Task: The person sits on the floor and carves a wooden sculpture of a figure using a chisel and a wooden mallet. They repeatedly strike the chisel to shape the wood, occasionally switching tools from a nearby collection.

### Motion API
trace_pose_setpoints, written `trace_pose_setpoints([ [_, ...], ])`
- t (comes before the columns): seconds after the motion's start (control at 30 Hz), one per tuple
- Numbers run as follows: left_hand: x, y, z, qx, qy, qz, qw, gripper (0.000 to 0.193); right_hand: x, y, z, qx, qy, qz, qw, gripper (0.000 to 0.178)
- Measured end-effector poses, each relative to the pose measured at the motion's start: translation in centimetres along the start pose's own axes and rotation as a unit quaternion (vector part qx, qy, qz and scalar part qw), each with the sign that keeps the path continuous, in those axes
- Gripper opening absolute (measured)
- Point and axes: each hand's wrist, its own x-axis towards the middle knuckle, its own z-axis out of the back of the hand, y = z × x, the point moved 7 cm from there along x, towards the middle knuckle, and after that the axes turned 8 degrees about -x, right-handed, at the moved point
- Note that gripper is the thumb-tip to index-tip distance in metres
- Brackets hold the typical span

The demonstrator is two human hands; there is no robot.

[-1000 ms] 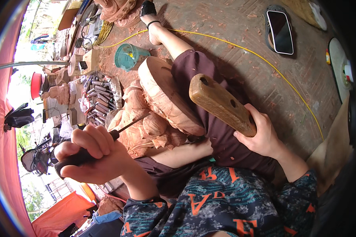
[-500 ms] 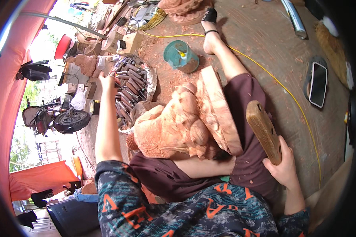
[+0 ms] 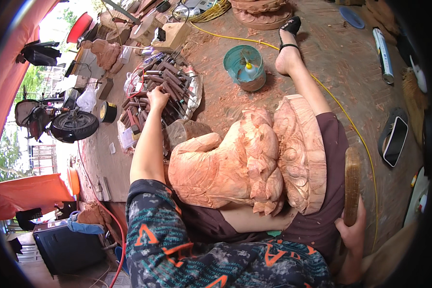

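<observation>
The fingertips of the bare left hand (image 3: 157, 98) are hidden among slim brown-handled tools (image 3: 174, 79); the upper edge cuts off a reddish, tiered wooden carving (image 3: 261, 17)

Carving (image 3: 221, 168): pale reddish wood, rough-surfaced; a rounded figure lying on its side, its broad, ornamented base to the right. Mallet (image 3: 352, 185): brown wood, smooth, long, seen nearly edge-on; upright, near the base but apart. Hand tools (image 3: 173, 79): slim, brown-handled, loosely heaped at upper left, beyond the carving.
</observation>
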Motion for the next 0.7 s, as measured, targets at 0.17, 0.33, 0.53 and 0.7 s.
trace_pose_setpoints([
  [0.17,-2.7,-5.4,1.1,0.042,0.047,0.037,0.997,0.041,0.5,1.7,0.1,0.023,0.047,-0.026,0.998,0.068],
  [0.33,-5.0,-7.2,-1.5,0.089,0.195,0.062,0.975,0.049,0.6,2.2,0.2,0.035,0.057,-0.025,0.997,0.062],
  [0.53,-4.8,-2.1,-2.4,-0.326,0.2,0.188,0.905,0.066,0.5,2.2,-0.3,0.022,0.054,-0.027,0.998,0.066],
  [0.7,-6.8,-1.8,1.8,-0.532,0.215,0.273,0.772,0.06,0.5,1.0,-0.3,0.058,0.041,-0.013,0.997,0.066],
])
